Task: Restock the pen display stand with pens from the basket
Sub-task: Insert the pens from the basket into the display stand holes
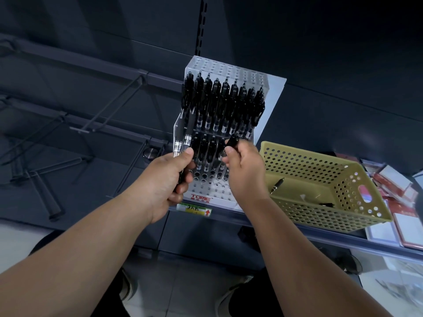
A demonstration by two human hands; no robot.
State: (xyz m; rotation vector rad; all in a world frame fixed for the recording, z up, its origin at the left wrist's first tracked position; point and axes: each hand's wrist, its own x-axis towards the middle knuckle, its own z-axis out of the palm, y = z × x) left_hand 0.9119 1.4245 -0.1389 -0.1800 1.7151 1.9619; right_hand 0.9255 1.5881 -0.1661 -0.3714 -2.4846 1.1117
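The pen display stand (229, 69) is clear, glossy acrylic, stepped in two tiers and drilled with rows of round holes; red letters on its base read "TOME". Slim black pens fill the upper tier. The left hand (170, 179) has its fingers clenched round a bundle of pens (183, 143) with clear barrels, and the right hand (245, 170) pinches one black pen (232, 141) above the lower tier. Just beside the stand, on the shelf (320, 234), a yellow perforated plastic basket (320, 211) holds a loose pen (277, 185)

Clear display stand (229, 69) is standing upright, carrying black pens (224, 99) (upper tier filled); yellow perforated basket (320, 216) is sitting beside it.
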